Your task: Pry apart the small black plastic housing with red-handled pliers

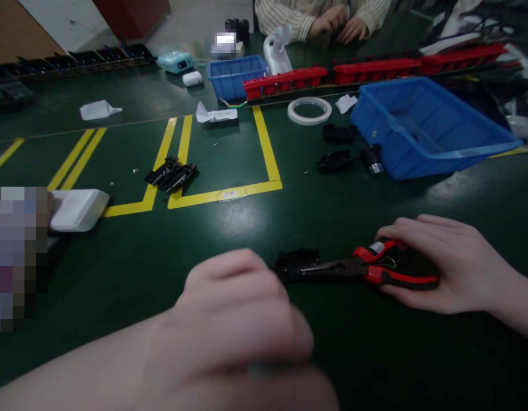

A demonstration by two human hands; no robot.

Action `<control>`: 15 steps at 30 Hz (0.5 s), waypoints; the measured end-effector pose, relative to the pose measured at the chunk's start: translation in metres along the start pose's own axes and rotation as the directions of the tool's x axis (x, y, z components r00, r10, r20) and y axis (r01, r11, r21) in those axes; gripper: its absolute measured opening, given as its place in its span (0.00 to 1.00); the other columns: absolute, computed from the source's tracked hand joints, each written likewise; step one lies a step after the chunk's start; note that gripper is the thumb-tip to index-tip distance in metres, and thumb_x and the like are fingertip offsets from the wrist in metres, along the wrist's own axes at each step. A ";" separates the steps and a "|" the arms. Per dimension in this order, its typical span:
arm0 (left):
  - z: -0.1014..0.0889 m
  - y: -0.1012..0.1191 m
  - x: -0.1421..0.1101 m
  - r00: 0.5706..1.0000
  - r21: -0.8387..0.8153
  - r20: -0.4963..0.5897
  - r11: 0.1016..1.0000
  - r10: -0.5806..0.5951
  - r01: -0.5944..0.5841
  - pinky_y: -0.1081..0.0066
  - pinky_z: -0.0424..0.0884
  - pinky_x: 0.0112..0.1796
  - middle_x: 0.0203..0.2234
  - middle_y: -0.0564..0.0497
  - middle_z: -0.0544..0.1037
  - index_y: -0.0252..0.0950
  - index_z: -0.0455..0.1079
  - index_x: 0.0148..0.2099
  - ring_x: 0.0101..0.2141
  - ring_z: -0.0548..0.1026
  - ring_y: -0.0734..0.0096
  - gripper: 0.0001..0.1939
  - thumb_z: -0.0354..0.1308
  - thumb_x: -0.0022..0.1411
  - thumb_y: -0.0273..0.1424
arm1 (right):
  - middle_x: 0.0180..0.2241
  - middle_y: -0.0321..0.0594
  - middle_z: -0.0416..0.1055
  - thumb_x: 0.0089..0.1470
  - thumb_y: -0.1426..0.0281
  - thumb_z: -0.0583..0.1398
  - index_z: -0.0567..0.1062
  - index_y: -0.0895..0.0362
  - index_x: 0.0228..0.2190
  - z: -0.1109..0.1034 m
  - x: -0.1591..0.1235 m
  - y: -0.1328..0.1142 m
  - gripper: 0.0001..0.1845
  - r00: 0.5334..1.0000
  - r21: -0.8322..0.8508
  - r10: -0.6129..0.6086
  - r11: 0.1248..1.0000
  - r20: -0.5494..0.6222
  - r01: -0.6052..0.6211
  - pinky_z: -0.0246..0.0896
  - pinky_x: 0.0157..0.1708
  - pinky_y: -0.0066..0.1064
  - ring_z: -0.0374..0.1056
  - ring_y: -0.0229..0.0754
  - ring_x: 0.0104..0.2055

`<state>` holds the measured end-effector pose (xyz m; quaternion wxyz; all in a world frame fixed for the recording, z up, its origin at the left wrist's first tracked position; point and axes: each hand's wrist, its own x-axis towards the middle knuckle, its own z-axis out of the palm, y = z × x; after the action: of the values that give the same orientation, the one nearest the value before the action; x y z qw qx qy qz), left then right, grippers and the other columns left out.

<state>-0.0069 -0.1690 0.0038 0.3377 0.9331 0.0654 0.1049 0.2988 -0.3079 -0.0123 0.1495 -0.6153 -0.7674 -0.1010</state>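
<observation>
On the right, my right hand [456,265] is closed around the red-and-black handles of a pair of long-nose pliers [358,267]. The plier jaws point left and meet a small black plastic part [298,264] low over the green table. My left hand [246,319] is in the foreground with its fingers curled, partly blurred. It covers the left end of the black part from view. Whether its hidden fingers grip that part or something else cannot be seen.
Several black pieces [172,174] lie by yellow tape lines, and more [335,161] beside a large blue bin [435,131]. A white tape roll [309,111], red racks [285,83] and a smaller blue bin [233,77] stand farther back. Across the table, another person's hands [338,25] rest.
</observation>
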 end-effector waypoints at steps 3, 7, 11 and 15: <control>-0.017 -0.016 0.057 0.981 0.059 -0.123 0.988 0.148 -0.141 0.68 0.71 0.38 0.38 0.49 0.74 0.38 0.70 0.42 0.37 0.72 0.70 0.12 0.45 0.69 0.31 | 0.32 0.43 0.71 0.50 0.56 0.58 0.67 0.58 0.42 0.000 0.000 0.000 0.23 1.000 0.009 -0.005 1.000 -0.007 0.005 0.64 0.27 0.35 0.68 0.42 0.27; -0.013 -0.033 0.080 0.997 0.157 0.037 0.985 0.068 -0.073 0.60 0.67 0.50 0.53 0.41 0.69 0.30 0.61 0.58 0.52 0.68 0.59 0.25 0.53 0.65 0.41 | 0.33 0.44 0.72 0.50 0.56 0.58 0.67 0.59 0.42 0.000 0.000 0.001 0.22 1.000 -0.009 -0.007 1.000 -0.002 0.007 0.64 0.26 0.35 0.67 0.42 0.26; -0.003 -0.035 0.072 0.984 0.254 0.166 0.962 0.062 -0.104 0.53 0.52 0.62 0.63 0.42 0.58 0.33 0.52 0.65 0.63 0.55 0.56 0.34 0.53 0.64 0.45 | 0.33 0.43 0.72 0.52 0.55 0.56 0.66 0.58 0.42 -0.001 0.000 -0.001 0.22 1.000 -0.021 0.000 1.000 -0.007 0.000 0.65 0.28 0.37 0.69 0.44 0.28; -0.004 -0.036 0.072 0.981 0.262 0.188 0.961 0.039 -0.089 0.54 0.48 0.64 0.65 0.45 0.56 0.35 0.52 0.66 0.65 0.52 0.62 0.29 0.50 0.67 0.42 | 0.33 0.43 0.71 0.55 0.54 0.53 0.66 0.57 0.41 -0.004 0.000 -0.004 0.20 0.999 -0.041 0.027 0.999 0.017 -0.027 0.64 0.29 0.36 0.68 0.43 0.28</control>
<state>0.0602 -0.1248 -0.0052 0.2086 0.9776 0.0179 0.0208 0.2955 -0.3099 -0.0081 0.1316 -0.6293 -0.7581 -0.1092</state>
